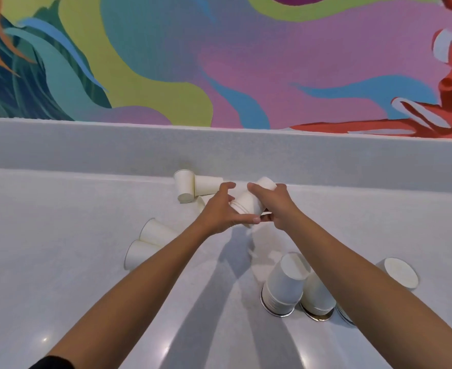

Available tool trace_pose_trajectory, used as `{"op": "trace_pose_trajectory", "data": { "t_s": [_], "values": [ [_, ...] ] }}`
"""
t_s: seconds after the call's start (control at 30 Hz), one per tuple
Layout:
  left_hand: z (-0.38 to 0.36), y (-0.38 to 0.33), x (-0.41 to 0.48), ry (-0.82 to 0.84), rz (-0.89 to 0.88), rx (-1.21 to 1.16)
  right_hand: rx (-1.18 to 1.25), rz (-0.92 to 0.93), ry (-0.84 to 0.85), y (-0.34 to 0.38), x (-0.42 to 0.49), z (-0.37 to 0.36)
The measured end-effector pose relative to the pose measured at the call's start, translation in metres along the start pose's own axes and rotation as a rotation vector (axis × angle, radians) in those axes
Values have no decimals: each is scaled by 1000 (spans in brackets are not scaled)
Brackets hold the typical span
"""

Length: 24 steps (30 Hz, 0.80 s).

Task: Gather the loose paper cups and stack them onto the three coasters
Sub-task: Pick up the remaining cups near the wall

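Held cups (248,201): short nested bunch, tilted, rims toward the left, raised over the worktop (59,235) near its back ledge. They are judged nested so that several can travel to a coaster at once. Left hand (219,209): grip curled round the rim end, thumb beneath, fingers over the top. Right hand (275,206): grip closed round the base end. Back cups (185,186): two, touching, by the ledge. Left cups (153,233): two, on their sides, one against the other. Right cup (400,271): single, beyond the right forearm. All five are judged yet to be collected. Stacks (283,286): two, inverted, side by side on coasters (278,312). The third coaster is mostly hidden under the right forearm.
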State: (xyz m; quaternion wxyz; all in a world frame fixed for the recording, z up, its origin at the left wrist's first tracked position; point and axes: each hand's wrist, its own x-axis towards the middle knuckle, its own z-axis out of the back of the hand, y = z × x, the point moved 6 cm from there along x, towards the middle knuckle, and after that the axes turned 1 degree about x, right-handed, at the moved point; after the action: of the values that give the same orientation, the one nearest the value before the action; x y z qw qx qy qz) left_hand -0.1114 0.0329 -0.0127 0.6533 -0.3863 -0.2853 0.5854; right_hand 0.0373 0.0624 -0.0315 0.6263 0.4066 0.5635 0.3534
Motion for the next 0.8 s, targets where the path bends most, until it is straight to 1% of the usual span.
{"op": "trace_pose_trajectory", "data": {
  "t_s": [0.07, 0.13, 0.2, 0.3, 0.37, 0.43, 0.5, 0.6, 0.8],
  "values": [
    [9, 10, -5, 42, 48, -23, 21, 1, 7, 3, -1, -4],
    [24, 24, -10, 40, 89, 15, 43, -3, 8, 5, -2, -4],
    [48, 46, -15, -39, 134, 162, 50, -13, 11, 4, -3, -4],
    [86, 78, -23, -196, 248, 484, 62, -28, 41, 0, -4, -6],
    [107, 94, -30, -273, 353, 571, 45, -27, 50, -2, -6, -10],
    [121, 107, -36, -289, 451, 615, 25, -21, 49, -4, -8, -14],
    [131, 121, -39, -287, 542, 597, 15, -11, 59, -6, -9, -18],
    [132, 138, -43, -281, 630, 418, 2, 0, 71, -6, -9, -22],
    [115, 138, -39, -279, 613, 232, 15, 30, 0, -3, -5, -14]
  ]
}}
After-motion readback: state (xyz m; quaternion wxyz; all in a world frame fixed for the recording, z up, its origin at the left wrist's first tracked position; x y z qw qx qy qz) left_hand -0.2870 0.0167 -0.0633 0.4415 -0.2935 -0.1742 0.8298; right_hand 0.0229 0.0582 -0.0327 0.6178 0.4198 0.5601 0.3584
